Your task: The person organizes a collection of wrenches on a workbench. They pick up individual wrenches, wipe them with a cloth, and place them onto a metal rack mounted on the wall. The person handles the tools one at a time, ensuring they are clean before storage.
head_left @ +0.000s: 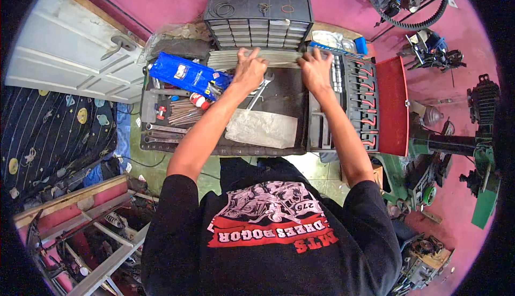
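Note:
A bundle of thin, pale grey rods (281, 57) lies crosswise at the back of the dark bench top; they look like welding rods. My left hand (251, 72) rests over the middle of the bundle, fingers bent around some rods. At the bundle's right end is my right hand (317, 72), its fingers apart and its near side against the rod tips. Slight blur softens both sets of fingertips. A combination wrench (261, 90) lies slanted just in front of my left hand. Closer to me is a crumpled, pale translucent sleeve (263, 128).
Behind the rods stands a small-drawer cabinet (257, 20). On the left are a blue plastic packet (185, 76), a red-and-white bottle (199, 101), brown rods (185, 113) and wrenches (163, 130). An open red-lidded tool case (391, 108) sits at right.

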Motion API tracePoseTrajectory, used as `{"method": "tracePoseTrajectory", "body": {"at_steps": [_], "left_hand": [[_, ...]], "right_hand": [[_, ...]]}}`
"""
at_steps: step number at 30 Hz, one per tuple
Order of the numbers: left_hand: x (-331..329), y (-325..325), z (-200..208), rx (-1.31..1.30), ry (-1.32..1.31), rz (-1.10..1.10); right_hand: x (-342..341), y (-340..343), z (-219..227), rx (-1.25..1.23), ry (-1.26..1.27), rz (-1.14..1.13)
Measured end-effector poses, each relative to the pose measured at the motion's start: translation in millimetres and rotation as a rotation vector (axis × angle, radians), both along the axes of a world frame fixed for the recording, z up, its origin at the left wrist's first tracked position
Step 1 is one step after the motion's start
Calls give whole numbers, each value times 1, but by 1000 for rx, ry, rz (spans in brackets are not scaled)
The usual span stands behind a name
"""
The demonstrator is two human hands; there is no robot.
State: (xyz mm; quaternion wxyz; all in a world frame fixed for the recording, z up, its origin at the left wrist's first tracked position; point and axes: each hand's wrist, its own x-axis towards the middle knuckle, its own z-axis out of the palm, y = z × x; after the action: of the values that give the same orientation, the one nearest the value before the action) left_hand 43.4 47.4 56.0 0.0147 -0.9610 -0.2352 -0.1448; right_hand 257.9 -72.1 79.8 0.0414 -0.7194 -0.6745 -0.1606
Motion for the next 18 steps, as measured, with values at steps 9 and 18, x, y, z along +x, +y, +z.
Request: {"method": "tracePoseTrajectory", "body": {"at_steps": [9, 18], "left_hand": [[13, -82, -1, -43, -174, -93], [48, -173, -18, -214, -197, -255]], "right_hand": [[39, -126, 14, 63, 29, -284], [48, -235, 12, 79, 22, -459]]}}
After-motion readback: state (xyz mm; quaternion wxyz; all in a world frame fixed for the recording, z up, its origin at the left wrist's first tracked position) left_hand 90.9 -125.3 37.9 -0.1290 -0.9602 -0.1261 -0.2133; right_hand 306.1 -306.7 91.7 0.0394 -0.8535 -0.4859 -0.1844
